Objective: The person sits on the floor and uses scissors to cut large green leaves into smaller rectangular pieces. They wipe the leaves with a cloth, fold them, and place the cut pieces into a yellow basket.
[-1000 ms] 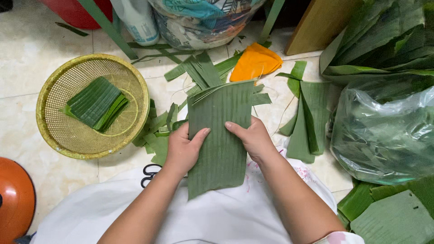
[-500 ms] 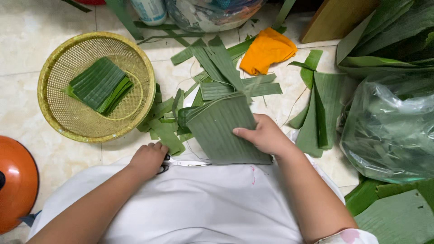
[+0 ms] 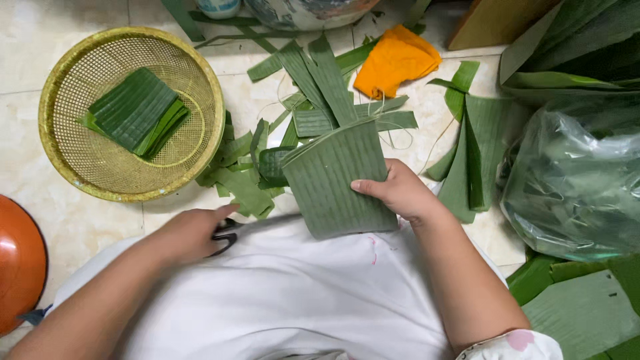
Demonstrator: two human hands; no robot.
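Observation:
My right hand (image 3: 399, 193) holds a folded piece of banana leaf (image 3: 337, 177) by its right edge, over my lap. My left hand (image 3: 190, 233) rests on black-handled scissors (image 3: 223, 237) lying on my white clothing; its fingers are curled around the handles. Green leaf trimmings (image 3: 243, 180) lie scattered on the tiled floor just beyond both hands.
A round yellow woven basket (image 3: 200, 87) at the left holds a stack of cut leaf squares (image 3: 133, 110). An orange cloth (image 3: 395, 61) lies further back. A clear plastic bag (image 3: 573, 180) and more leaves (image 3: 580, 313) sit at the right. An orange-red round object (image 3: 19, 263) is at far left.
My left hand let go of the leaf, moved down left and came onto the scissors. The right hand alone keeps the folded leaf, now shifted slightly right.

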